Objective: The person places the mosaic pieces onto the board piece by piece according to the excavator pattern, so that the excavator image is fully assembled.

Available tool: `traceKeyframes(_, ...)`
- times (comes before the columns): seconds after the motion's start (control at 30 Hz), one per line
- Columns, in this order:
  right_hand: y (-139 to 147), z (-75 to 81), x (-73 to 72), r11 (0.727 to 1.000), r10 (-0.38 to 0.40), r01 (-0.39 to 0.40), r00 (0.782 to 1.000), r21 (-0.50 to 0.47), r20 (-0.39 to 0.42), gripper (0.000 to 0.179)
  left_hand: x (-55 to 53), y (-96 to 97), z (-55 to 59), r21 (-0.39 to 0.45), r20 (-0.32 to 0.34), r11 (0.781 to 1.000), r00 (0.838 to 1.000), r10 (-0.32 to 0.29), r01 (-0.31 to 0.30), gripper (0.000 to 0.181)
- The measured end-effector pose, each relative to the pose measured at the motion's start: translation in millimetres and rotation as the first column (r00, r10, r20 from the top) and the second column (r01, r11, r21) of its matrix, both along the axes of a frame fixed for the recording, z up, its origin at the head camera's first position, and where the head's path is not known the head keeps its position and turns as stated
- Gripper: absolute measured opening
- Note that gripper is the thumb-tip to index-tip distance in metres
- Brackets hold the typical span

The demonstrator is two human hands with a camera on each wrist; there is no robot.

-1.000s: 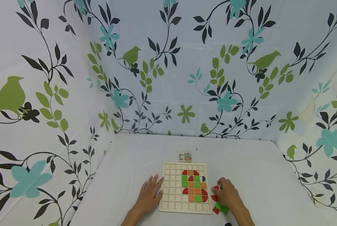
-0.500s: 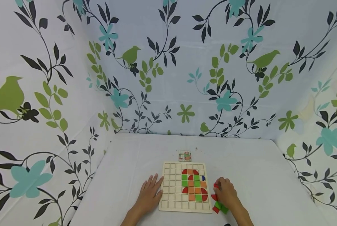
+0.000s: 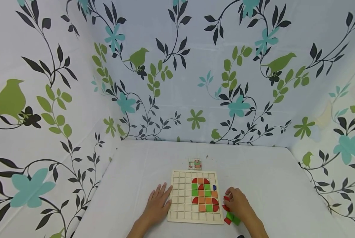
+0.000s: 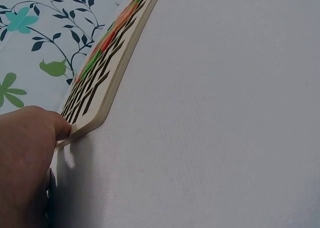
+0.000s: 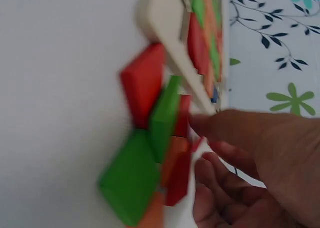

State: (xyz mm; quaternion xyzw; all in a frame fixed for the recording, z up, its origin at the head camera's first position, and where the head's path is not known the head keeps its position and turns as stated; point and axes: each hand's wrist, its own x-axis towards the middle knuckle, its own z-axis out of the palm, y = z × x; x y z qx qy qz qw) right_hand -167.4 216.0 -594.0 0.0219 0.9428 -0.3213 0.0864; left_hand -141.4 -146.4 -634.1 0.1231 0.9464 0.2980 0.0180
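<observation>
A pale wooden grid board (image 3: 183,208) lies on the white-covered table, with red, green and orange pieces set in its right half and one blue-and-white piece. My left hand (image 3: 157,206) rests flat beside the board, fingertips and thumb (image 4: 61,125) at its left edge. To the right of the board, my right hand (image 3: 239,203) pinches a small red piece (image 3: 226,198) between thumb and fingertips. Loose red, green and orange pieces lie close under this hand; in the right wrist view a green square (image 5: 132,178) and a red piece (image 5: 144,83) are nearest, beside the board's corner.
Behind the board stands a small patterned card (image 3: 195,164) with a similar coloured design. Patterned cloth (image 3: 171,99) hangs at the back and both sides of the table. A dark round thing (image 3: 240,236) shows at the bottom edge.
My right hand has shifted slightly at the loose pieces, and the red piece at its fingertips has turned a little. The left hand and the board have stayed put.
</observation>
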Motion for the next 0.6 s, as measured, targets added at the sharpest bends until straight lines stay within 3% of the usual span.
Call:
traceKeyframes(0.17,3,1.4,-0.9,0.999,0.037,-0.036,0.999,-0.033,0.027,0.026,-0.3,-0.8,0.2,-0.013,0.017,1.0,1.0,-0.002,0.002,0.056)
traceKeyframes(0.33,5,-2.9,-3.9,0.997,0.075,-0.075,0.997,0.01,0.0,0.018,-2.1,-0.9,-0.5,-0.016,0.022,1.0,1.0,0.0,0.0,0.057)
traceKeyframes(0.6,7,-8.5,-3.2,0.999,0.032,-0.032,0.999,0.04,-0.018,0.025,-4.1,-1.3,-3.8,-0.017,0.036,1.0,0.999,0.001,0.0,0.057)
